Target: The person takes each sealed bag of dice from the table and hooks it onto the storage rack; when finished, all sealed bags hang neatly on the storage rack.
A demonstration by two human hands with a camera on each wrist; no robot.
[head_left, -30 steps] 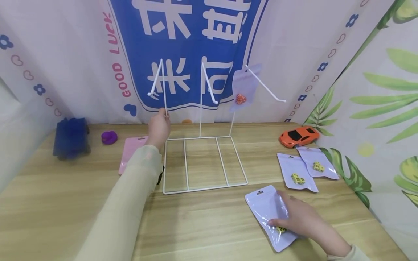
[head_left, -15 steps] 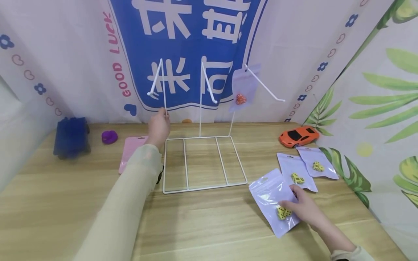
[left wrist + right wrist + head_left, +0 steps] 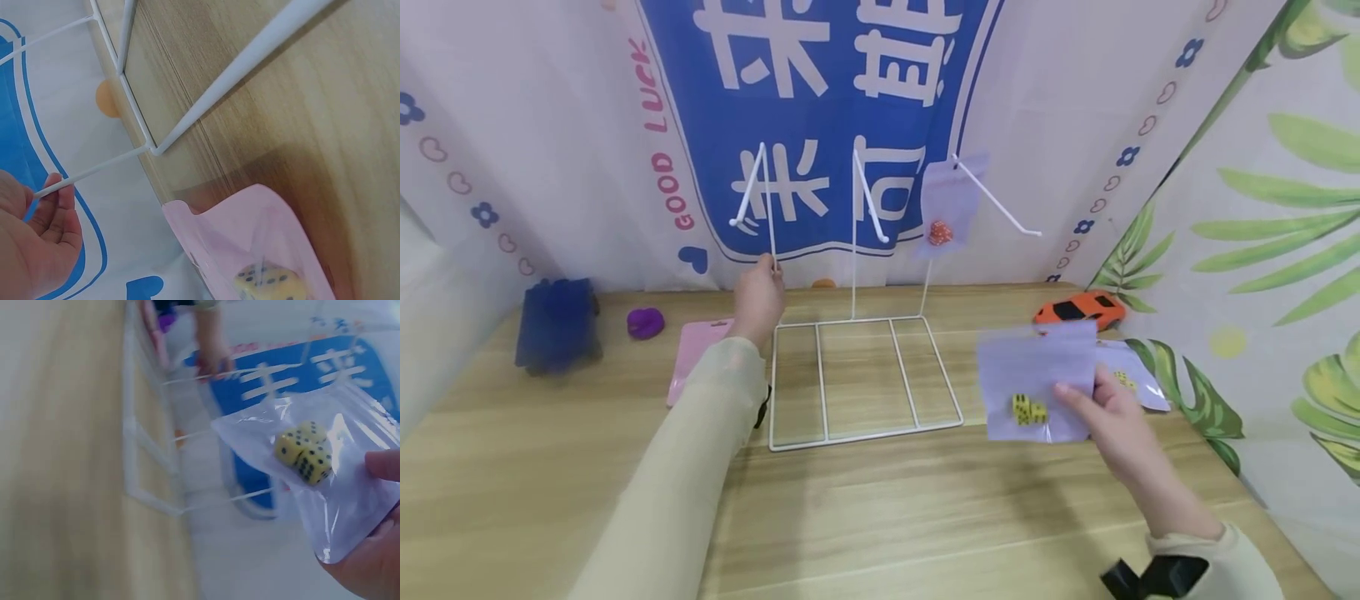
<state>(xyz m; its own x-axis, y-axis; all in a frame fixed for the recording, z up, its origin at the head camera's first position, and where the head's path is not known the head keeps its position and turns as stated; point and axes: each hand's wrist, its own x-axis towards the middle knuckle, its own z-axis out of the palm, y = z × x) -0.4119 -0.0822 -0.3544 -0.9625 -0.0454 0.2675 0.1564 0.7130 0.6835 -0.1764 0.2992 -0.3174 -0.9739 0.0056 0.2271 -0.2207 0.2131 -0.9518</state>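
Note:
My left hand (image 3: 758, 302) pinches the left upright of a white wire display rack (image 3: 827, 437); in the left wrist view, thumb and fingers close around the thin rod. With my right hand (image 3: 1123, 429) I hold a lilac zip bag (image 3: 1000, 354) of yellow dice (image 3: 306, 453) by its right edge, raised above the table, to the right of the rack. The rack has three hooked arms. On its right arm hangs another lilac bag (image 3: 955, 187) with red dice; the left and middle arms are bare.
A pink bag (image 3: 250, 231) with yellow dice lies left of the rack. An orange toy car (image 3: 1082, 308) and a lilac bag (image 3: 1138, 367) lie at right, partly behind the held bag. At far left are a purple item (image 3: 645, 322) and a dark blue object (image 3: 557, 325).
My right hand has lifted the lilac bag off the table, up and toward the back, turning it upright. The left hand has stayed on the rack's upright. The head view has shifted slightly.

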